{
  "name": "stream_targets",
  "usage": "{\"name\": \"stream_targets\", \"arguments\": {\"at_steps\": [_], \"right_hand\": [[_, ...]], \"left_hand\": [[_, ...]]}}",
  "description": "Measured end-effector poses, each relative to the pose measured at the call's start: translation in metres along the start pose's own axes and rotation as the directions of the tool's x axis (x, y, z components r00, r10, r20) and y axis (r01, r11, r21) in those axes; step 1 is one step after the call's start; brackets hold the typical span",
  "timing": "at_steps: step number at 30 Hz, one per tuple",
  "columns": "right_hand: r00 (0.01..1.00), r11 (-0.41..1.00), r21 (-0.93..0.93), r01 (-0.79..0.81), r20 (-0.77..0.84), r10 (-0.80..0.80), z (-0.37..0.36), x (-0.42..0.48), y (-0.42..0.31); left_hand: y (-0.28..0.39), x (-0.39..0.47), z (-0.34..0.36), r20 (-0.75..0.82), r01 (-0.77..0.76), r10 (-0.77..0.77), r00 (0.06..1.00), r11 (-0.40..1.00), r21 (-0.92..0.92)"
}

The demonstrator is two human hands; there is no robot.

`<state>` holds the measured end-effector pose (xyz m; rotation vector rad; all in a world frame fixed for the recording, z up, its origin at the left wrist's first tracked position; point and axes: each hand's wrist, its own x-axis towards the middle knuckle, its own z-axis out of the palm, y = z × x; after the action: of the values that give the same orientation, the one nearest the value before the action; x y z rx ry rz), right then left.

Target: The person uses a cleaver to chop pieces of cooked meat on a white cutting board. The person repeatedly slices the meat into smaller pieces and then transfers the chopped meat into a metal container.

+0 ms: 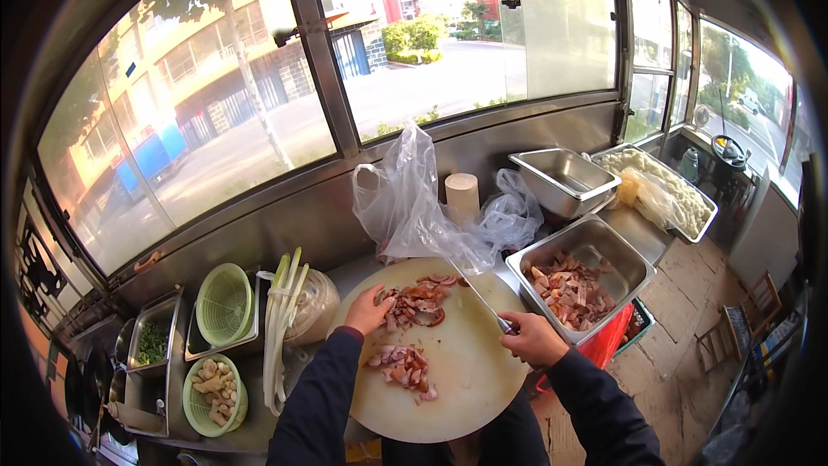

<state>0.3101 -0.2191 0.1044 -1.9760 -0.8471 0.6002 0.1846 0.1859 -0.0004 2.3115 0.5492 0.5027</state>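
A large round cutting board [472,382] lies before me, with chopped meat in two heaps. My left hand [370,309] rests at the left edge of the upper heap of reddish meat pieces [417,304], its fingertips against them. Below it sits a smaller heap of paler chopped meat [402,366]. My right hand [535,339] grips the handle of a knife [480,294] at the board's right side. The blade slants up and left, its edge seen nearly end-on, over the board's upper right part. Whether it touches the board, I cannot tell.
Right of the board stands a steel pan [582,288] of chopped meat. Plastic bags [414,200] lie behind the board. Leeks [283,323], a green basket [224,304] and a basket of ginger and garlic [215,395] are at left. Windows [453,45] rise behind the counter.
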Motion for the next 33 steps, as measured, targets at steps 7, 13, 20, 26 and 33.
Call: {"name": "stream_targets", "arguments": {"at_steps": [7,13,20,26,33], "right_hand": [[0.986,0.989,0.143,-0.020,0.169,-0.005,0.009,0.039,0.013],[0.960,0.989,0.142,-0.033,0.279,-0.008,0.021,0.081,-0.002],[0.916,0.991,0.064,-0.114,0.392,0.080,0.003,0.067,-0.015],[0.886,0.990,0.127,-0.066,0.464,0.000,0.012,0.057,0.013],[0.851,0.998,0.062,0.029,0.522,-0.057,0.000,0.008,0.001]], "left_hand": [[0.001,0.013,0.013,0.052,-0.021,0.024,0.998,0.998,-0.055],[-0.004,0.031,0.019,0.125,0.056,-0.034,0.992,0.982,-0.183],[0.042,0.030,0.022,0.229,0.025,0.030,0.973,0.972,-0.233],[0.029,0.013,0.006,0.340,0.049,0.009,0.940,0.986,-0.161],[0.048,-0.041,-0.017,0.488,0.114,0.035,0.872,0.956,-0.271]]}}
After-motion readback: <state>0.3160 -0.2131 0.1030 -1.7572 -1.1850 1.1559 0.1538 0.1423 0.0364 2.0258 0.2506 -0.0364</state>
